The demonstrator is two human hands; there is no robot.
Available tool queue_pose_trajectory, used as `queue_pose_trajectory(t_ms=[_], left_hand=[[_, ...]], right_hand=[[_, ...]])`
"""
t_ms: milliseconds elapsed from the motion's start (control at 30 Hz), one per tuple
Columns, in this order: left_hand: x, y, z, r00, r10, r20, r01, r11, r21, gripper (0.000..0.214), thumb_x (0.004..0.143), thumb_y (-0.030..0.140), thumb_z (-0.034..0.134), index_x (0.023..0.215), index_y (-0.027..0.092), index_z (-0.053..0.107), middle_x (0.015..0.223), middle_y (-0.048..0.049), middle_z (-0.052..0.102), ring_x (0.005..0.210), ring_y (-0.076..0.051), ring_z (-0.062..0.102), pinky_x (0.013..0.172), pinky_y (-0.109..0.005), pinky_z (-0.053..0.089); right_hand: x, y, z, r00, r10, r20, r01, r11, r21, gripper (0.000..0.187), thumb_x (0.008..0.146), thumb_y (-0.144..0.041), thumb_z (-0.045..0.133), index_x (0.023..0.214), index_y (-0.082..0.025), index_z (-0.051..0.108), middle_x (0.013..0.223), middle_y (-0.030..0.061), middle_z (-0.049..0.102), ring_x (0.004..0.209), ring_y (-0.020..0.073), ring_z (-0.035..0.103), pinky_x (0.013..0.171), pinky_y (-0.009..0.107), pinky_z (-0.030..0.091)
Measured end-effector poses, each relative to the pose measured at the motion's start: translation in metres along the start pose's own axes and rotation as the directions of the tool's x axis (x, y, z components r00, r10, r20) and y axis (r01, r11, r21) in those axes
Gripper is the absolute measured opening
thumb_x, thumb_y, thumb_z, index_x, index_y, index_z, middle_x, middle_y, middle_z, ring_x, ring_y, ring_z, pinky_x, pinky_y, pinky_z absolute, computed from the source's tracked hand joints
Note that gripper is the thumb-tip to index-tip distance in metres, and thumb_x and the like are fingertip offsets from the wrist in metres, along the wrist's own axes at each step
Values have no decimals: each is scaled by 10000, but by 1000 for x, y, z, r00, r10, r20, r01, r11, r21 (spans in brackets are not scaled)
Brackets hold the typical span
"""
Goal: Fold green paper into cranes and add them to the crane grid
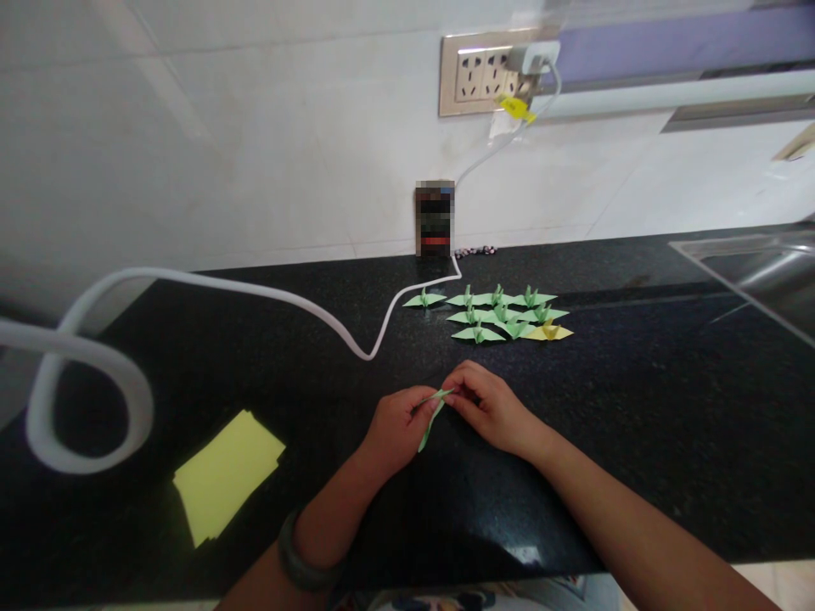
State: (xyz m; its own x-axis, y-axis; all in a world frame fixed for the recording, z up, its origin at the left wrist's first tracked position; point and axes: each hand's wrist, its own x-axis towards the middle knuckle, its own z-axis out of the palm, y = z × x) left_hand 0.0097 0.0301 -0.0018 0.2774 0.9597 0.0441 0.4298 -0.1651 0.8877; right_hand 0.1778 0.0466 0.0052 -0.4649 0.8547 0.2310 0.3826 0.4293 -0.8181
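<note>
My left hand (pixel 396 427) and my right hand (pixel 491 406) meet over the black countertop (pixel 637 424), both pinching a narrow folded piece of green paper (pixel 433 416). The paper's long point hangs down between the hands. Fingers of both hands are pressed together on it. A dark band sits on my left wrist (pixel 299 560). Beyond the hands lie several finished paper cranes (pixel 493 316), mostly green, with one yellow crane (pixel 548 332) at the right end of the group.
A stack of yellow paper squares (pixel 226 475) lies at the lower left. A white cable (pixel 255 293) loops across the counter from a phone (pixel 434 218) leaning on the wall, below a wall socket (pixel 484 76). A steel sink (pixel 757 267) is at the right.
</note>
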Motion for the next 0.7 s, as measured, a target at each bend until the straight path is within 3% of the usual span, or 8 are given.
queue_pose_trajectory(t_ms=[200,267,333,433,533,700], left_hand=[[-1,0,1,999,-34,33,33,999,24,234,760,315,433,801,188,625,719,-17,614,675,-141,533,630,-227,387],[0,-2,2,997,-76,31,77,997,-16,241,765,329,424,797,180,611,703,-14,604,650,-132,525,601,-221,383],[0,-3,4,992,-126,25,127,987,-94,246,766,343,421,795,171,594,679,-9,592,611,-119,513,561,-212,377],[1,-5,6,985,-173,19,173,964,-202,236,747,355,451,765,157,578,625,3,564,559,-101,487,512,-197,365],[1,-5,7,980,-190,66,200,941,-272,219,709,349,510,725,143,584,610,4,554,550,-99,483,507,-196,370],[1,-1,10,966,-195,170,246,894,-374,167,646,288,593,692,127,596,626,-6,576,556,-97,504,536,-208,397]], right_hand=[[1,3,3,999,30,-24,-29,999,46,77,769,-160,467,727,-167,531,728,23,499,701,125,469,639,259,387],[1,5,9,990,126,-63,-115,981,157,55,766,-207,485,760,-174,529,698,7,493,660,115,474,604,248,398],[1,8,15,957,272,-100,-219,904,366,164,751,-269,512,890,-187,487,650,-22,474,569,95,468,511,218,402],[1,10,21,929,370,9,-329,816,476,179,726,-339,530,773,-169,500,604,-29,467,486,75,437,419,191,371],[0,8,21,925,379,8,-341,823,453,199,718,-347,538,669,-155,518,570,-28,468,456,61,400,409,185,344],[1,3,17,942,335,-18,-292,846,447,187,701,-333,564,675,-148,576,589,-4,520,513,81,437,475,207,363]])
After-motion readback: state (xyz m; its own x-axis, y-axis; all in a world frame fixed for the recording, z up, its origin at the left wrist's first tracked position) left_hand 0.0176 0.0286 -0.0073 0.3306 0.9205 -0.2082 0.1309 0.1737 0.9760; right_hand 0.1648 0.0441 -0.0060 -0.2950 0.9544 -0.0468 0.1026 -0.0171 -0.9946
